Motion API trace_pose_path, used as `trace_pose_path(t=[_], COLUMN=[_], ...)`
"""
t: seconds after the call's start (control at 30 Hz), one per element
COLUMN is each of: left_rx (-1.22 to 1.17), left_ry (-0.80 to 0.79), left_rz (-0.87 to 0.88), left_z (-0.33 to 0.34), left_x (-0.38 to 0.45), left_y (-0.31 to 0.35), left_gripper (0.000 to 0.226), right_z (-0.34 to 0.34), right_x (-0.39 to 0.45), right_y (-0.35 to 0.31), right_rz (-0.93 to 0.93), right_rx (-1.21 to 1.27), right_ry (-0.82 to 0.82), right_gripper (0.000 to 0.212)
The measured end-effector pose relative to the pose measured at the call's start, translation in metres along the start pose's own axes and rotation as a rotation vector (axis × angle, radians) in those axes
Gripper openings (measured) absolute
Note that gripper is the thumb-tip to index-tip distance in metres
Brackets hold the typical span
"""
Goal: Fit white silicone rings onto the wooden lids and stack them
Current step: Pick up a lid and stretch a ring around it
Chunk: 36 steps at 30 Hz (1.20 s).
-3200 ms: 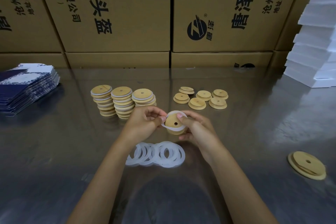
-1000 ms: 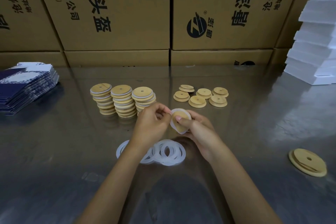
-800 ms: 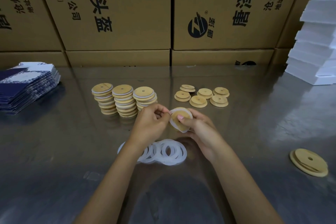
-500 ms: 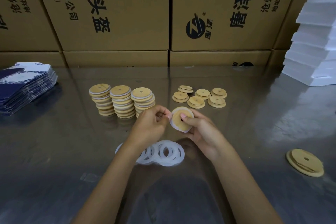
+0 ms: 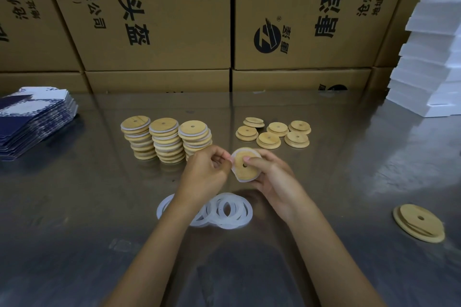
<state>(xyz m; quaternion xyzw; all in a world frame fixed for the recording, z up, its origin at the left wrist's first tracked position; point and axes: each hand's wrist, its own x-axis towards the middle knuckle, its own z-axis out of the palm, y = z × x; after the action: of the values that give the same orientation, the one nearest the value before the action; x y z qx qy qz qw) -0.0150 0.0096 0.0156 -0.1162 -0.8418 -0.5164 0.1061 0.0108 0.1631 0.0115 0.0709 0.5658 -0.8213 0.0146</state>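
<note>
Two hands meet over the table. The right hand grips a wooden lid, tilted on edge, its thumb curled over the face beside the centre hole. A white silicone ring shows round the lid's rim; the left hand pinches that ring at the lid's left edge with curled fingertips.

Just below both wrists lie loose rings, overlapping, partly hidden under the left forearm. Beyond the left fingers stand three stacks of ringed lids, touching side by side — the nearest stack just behind the knuckles. Beyond the right fingers sit six bare lids, well apart from the hand. One more lid lies far right of the right wrist. Cartons wall the far edge.
</note>
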Motion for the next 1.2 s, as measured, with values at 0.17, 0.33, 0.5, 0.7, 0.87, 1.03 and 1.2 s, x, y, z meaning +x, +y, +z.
trace_pose_path(t=[0.17,0.33,0.5,0.7,0.87,1.03,1.2], left_rx=[-0.018,0.058,0.179,-0.072,-0.061,-0.058,-0.033], left_ry=[-0.022,-0.038,-0.09,-0.15,-0.154,-0.167,-0.132], left_rz=[-0.027,-0.053,-0.008,-0.082,-0.097,-0.116,-0.013], left_z=[-0.0022,-0.0044,-0.0023,-0.0036,-0.0043,-0.0089,-0.0087], left_x=[0.0035,0.0062,0.0045,0.0044,0.0051,0.007,0.0027], left_y=[-0.0022,-0.0071,-0.0078,-0.006,-0.0065,-0.0055,-0.0001], left_gripper=[0.013,0.02,0.021,0.015,0.017,0.014,0.011], right_z=[0.0018,0.0022,-0.0006,-0.0034,-0.0017,-0.0017,-0.0063], right_x=[-0.0031,-0.0043,-0.002,0.0026,0.0027,0.0024,0.0027], right_y=[-0.0024,-0.0029,0.001,0.0024,0.0031,0.0024,-0.0012], right_rz=[-0.068,-0.089,-0.024,0.043,0.04,0.036,-0.001], right_rx=[-0.172,-0.186,-0.081,-0.005,-0.017,0.003,-0.082], right_ry=[0.061,0.062,0.057,0.042,0.044,-0.004,-0.029], right_gripper=[0.021,0.023,0.02,0.025,0.027,0.026,0.022])
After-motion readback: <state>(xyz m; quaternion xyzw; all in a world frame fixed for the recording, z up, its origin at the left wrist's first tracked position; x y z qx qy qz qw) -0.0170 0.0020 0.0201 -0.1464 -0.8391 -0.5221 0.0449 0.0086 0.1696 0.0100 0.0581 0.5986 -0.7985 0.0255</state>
